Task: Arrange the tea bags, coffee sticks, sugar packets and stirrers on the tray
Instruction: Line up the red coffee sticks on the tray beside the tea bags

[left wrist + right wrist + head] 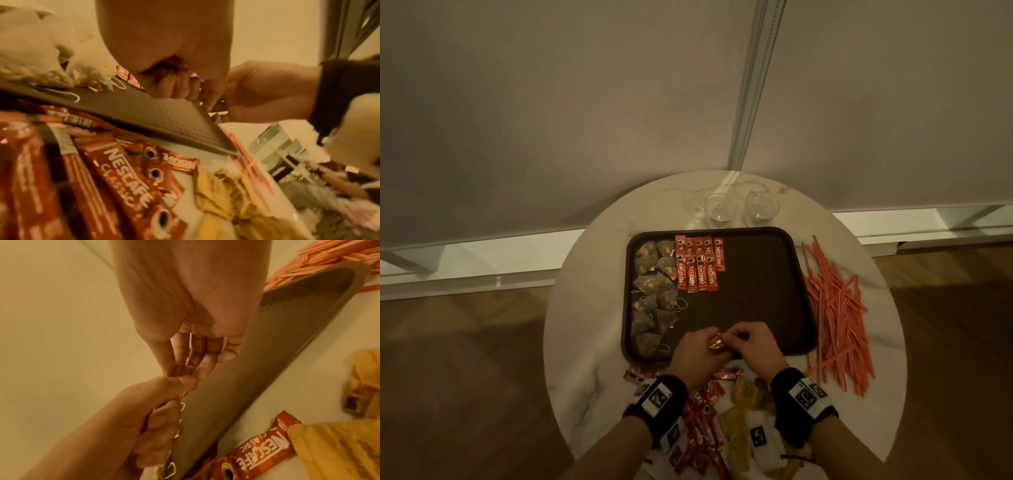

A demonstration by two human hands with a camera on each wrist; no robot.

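A round white table (585,308) holds a dark tray (763,301). On the tray's far left lie tea bags (652,298) and coffee sticks (698,263). Stirrers (837,318) lie right of the tray. At the tray's near edge, the left hand (697,353) grips red coffee packets (716,342) with curled fingers. The right hand (751,344) pinches them too.

You've got 1 tray (774,240), 2 glasses (720,209) behind it, approx 9 coffee sticks (697,265) and approx 10 tea bags (654,294) on it; stirrers (839,315) too many to count.
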